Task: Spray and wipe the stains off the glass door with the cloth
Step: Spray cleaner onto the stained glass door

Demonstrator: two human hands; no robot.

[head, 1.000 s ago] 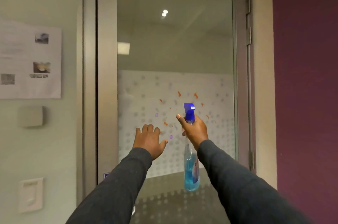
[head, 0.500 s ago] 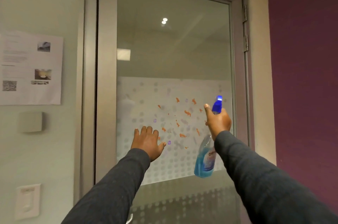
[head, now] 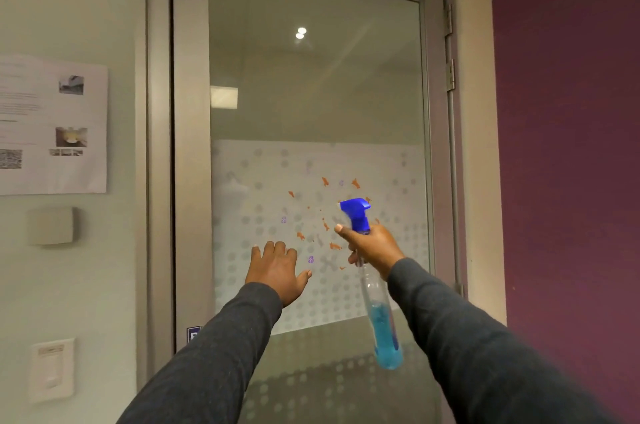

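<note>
The glass door fills the middle, with a frosted dotted band across its lower half. Orange and purple stains are scattered on that band. My right hand grips a clear spray bottle of blue liquid, its blue nozzle pointing left at the stains, index finger on the trigger. Lower left of the stains, my left hand lies flat against the glass with its fingers spread. No cloth is in view.
The metal door frame runs down the left side, hinges on the right. A paper notice, a wall box and a switch plate sit on the left wall. A purple wall stands to the right.
My right hand has brought the bottle back left from the right side of the stains to in front of them, nozzle now aimed left. My left hand stays on the glass.
</note>
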